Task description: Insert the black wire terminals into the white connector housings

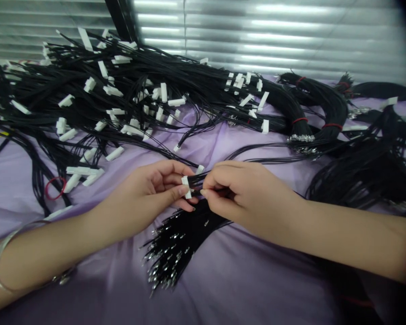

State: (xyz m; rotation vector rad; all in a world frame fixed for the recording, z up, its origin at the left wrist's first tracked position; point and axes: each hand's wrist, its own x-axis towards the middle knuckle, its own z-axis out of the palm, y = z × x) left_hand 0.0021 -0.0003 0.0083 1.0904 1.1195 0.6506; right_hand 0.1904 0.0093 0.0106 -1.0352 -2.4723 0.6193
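My left hand (165, 187) pinches a small white connector housing (186, 187) between thumb and fingers. Several thin black wires run from its right side toward my right hand (235, 187). That hand is closed, with thumb and index fingertip pressed on a black wire (198, 192) close to the housing; the wire's tip is too small to make out. Just below both hands lies a thick bundle of loose black wires (186, 234) with shiny metal terminals at their ends, fanned toward the lower left.
A large heap of black wires (189, 67) with white connectors stretches along the back. Bundles tied with red bands (333, 125) lie at the right. A red ring (55, 188) rests at left on the purple cloth (257, 280). Window blinds (274, 31) stand behind.
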